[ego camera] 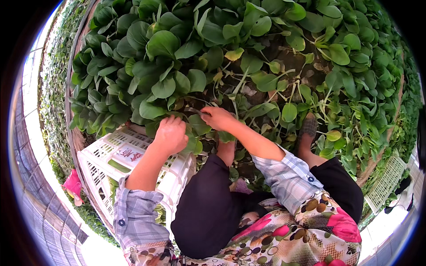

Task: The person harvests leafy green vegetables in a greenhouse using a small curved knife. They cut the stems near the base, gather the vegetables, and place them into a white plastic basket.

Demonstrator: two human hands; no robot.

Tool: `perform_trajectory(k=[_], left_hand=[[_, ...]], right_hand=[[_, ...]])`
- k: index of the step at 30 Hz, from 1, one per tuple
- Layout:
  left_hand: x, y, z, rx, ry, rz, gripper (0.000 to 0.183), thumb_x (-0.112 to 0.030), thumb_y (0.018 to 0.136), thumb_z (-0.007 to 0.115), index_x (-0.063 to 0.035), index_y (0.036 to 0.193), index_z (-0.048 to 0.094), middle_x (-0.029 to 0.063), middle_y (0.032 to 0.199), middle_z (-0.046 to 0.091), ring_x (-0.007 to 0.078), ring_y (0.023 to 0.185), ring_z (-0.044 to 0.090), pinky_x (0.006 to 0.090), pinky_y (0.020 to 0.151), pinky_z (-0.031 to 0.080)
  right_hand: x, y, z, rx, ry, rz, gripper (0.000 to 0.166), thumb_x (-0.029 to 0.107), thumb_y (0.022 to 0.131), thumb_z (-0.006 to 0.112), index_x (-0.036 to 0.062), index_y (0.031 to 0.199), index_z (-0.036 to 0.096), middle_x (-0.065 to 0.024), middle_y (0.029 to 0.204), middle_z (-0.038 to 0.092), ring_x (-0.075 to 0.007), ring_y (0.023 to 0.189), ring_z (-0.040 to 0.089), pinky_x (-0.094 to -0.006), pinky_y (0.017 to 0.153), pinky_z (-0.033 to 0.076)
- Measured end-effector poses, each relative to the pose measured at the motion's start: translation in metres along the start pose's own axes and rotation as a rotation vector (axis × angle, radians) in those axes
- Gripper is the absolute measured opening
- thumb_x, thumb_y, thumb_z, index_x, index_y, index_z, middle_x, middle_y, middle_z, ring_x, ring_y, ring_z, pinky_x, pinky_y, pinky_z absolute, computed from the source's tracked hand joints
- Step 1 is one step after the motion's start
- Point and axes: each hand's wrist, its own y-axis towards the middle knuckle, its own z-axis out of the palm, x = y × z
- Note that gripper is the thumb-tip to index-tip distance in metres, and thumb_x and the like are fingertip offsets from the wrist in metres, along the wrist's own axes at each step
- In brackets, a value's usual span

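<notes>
Leafy green plants with broad dark leaves [163,45], like bok choy, fill the bed before me. My left hand [171,134] is at the near edge of the dense plants, its fingers curled down among the leaves; whether it grips a stem is hidden. Just right of it, my right hand [216,118] is closed on a small tool with a thin, dark metal blade [192,110], likely a knife or sickle, which points left towards the plant bases. A white plastic crate [106,173] stands under my left forearm, with some green leaves showing through its openings.
My feet stand among the plants, in patterned shoes [309,124]. Loose stems and yellowed leaves [234,54] lie on dark soil to the right of my hands. A pale slatted crate [386,181] lies at the far right. Something pink [73,184] is at the left, beyond the bed's edging [69,86].
</notes>
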Motion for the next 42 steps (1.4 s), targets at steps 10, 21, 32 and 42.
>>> perform_trajectory(k=[10,21,32,42], left_hand=[[0.022,0.027,0.024,0.406,0.081,-0.281,0.044,-0.034,0.08,0.05,-0.007,0.111,0.065,0.0177,0.135,0.045,0.0311,0.127,0.038,0.0435,0.104,0.027],[0.018,0.031,0.017,0.416,0.127,-0.3,0.048,-0.039,0.085,0.047,-0.0083,0.116,0.064,0.0133,0.137,0.045,0.0294,0.131,0.034,0.0434,0.108,0.021],[0.03,0.031,0.027,0.276,0.092,-0.276,0.05,-0.04,0.082,0.045,-0.0006,0.102,0.068,0.0163,0.126,0.052,0.0316,0.126,0.038,0.0507,0.11,0.015],[0.03,0.022,-0.026,0.225,-0.167,-0.2,0.042,-0.029,0.081,0.046,0.0011,0.102,0.066,0.0171,0.126,0.055,0.036,0.111,0.053,0.0413,0.099,0.038]], right_hand=[[-0.019,0.041,0.012,0.072,-0.054,-0.115,0.039,0.03,0.087,0.056,0.0099,0.12,0.059,-0.0135,0.104,0.067,-0.0285,0.096,0.063,-0.0357,0.083,0.048],[-0.021,0.054,0.017,0.144,0.01,-0.062,0.033,0.028,0.087,0.055,0.0097,0.114,0.062,-0.0141,0.103,0.066,-0.0297,0.095,0.062,-0.0371,0.081,0.048],[-0.006,0.057,0.026,0.19,0.098,0.019,0.03,0.024,0.087,0.055,0.0099,0.113,0.064,-0.0145,0.096,0.068,-0.0276,0.087,0.064,-0.0353,0.078,0.049],[-0.035,0.028,-0.004,0.055,0.209,-0.109,0.032,0.027,0.084,0.062,0.0061,0.108,0.063,-0.0102,0.084,0.064,-0.02,0.077,0.06,-0.0322,0.072,0.048]])
